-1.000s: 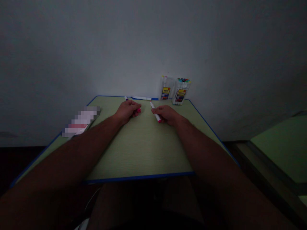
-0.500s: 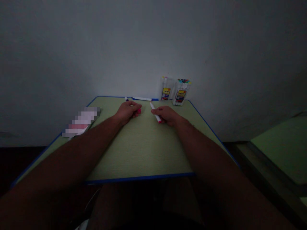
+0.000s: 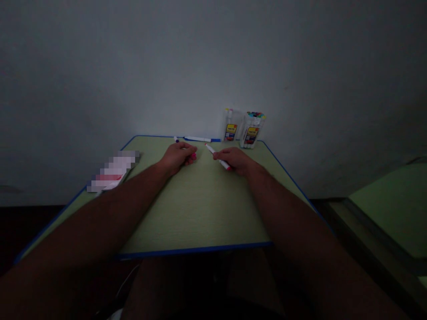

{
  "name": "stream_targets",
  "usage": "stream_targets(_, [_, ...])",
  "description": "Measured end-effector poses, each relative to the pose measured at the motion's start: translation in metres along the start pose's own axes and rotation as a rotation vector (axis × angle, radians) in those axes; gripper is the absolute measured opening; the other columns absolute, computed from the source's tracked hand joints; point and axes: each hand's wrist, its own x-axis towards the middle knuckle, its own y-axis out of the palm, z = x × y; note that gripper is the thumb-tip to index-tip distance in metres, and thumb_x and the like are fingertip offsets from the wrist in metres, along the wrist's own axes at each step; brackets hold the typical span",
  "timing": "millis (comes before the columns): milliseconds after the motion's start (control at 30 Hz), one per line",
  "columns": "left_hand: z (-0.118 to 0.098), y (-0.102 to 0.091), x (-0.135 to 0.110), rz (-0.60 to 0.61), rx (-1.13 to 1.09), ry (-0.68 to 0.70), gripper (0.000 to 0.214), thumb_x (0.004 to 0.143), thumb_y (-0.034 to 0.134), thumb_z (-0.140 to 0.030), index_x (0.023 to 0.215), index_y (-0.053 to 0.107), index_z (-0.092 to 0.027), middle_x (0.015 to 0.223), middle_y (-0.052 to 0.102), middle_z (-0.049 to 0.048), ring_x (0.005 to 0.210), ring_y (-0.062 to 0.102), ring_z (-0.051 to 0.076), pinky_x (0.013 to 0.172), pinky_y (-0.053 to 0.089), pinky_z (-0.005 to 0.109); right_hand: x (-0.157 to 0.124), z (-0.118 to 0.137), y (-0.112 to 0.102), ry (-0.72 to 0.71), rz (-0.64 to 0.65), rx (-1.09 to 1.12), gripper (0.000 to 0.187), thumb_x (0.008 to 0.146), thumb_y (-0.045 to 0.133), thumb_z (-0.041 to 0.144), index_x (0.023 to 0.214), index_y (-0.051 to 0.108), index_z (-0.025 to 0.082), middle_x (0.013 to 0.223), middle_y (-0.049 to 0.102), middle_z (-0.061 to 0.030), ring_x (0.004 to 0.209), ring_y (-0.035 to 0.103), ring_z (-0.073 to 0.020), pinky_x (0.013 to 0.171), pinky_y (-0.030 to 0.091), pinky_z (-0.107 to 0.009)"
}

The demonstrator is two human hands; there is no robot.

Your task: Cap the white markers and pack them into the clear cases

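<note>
My right hand (image 3: 235, 159) is closed around a white marker (image 3: 217, 156) with a pink end; its uncapped tip points up and left over the table. Closed on a pink marker cap (image 3: 193, 156), my left hand (image 3: 178, 156) rests at the table's left middle, a short way from the marker tip. Behind the hands, against the wall, lies another white marker (image 3: 198, 139) with blue ends. A short white and dark-blue piece (image 3: 176, 139) sits just beyond my left hand, partly hidden.
Two clear marker cases stand at the back right: one holding few markers (image 3: 231, 126), one packed with several (image 3: 252, 130). A blurred-out packet or booklet (image 3: 113, 171) lies on the left. The pale green table (image 3: 200, 213) has a blue edge and meets the wall (image 3: 187, 66).
The marker in my right hand has tilted flatter, its tip swinging left and its pink end moving right. My left hand has stayed nearly still with the cap.
</note>
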Motion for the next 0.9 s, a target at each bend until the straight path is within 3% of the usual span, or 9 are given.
stream_targets(300, [0.003,-0.001,0.002,-0.022,-0.031,-0.016,0.018,0.075,0.074,-0.022,0.089,0.07,-0.011,0.061,0.064,0.0042,0.043,0.053,0.009,0.04,0.037,0.02,-0.001,0.003,-0.013,-0.039,-0.084,-0.26,0.028,0.074,0.077,0.042,0.079,0.075,0.015,0.063,0.061,0.0006,0.053,0.045,-0.0095,0.051,0.032,-0.024])
stream_targets(533, [0.002,0.0,0.001,-0.057,-0.016,-0.015,0.015,0.074,0.071,-0.018,0.07,0.057,-0.014,0.06,0.062,0.0026,0.043,0.051,0.008,0.039,0.036,0.019,-0.003,0.004,-0.015,-0.093,-0.097,-0.315,0.024,0.074,0.078,0.038,0.083,0.075,0.016,0.074,0.067,-0.0011,0.062,0.052,-0.0107,0.058,0.037,-0.024])
stream_targets(900, [0.001,0.001,0.0,-0.043,-0.011,-0.002,0.012,0.075,0.068,-0.017,0.065,0.062,-0.013,0.058,0.059,0.0033,0.042,0.047,0.008,0.037,0.032,0.02,-0.004,0.005,-0.012,-0.086,-0.089,-0.26,0.02,0.076,0.078,0.034,0.078,0.07,0.016,0.057,0.054,0.0032,0.05,0.045,-0.0088,0.049,0.035,-0.024])
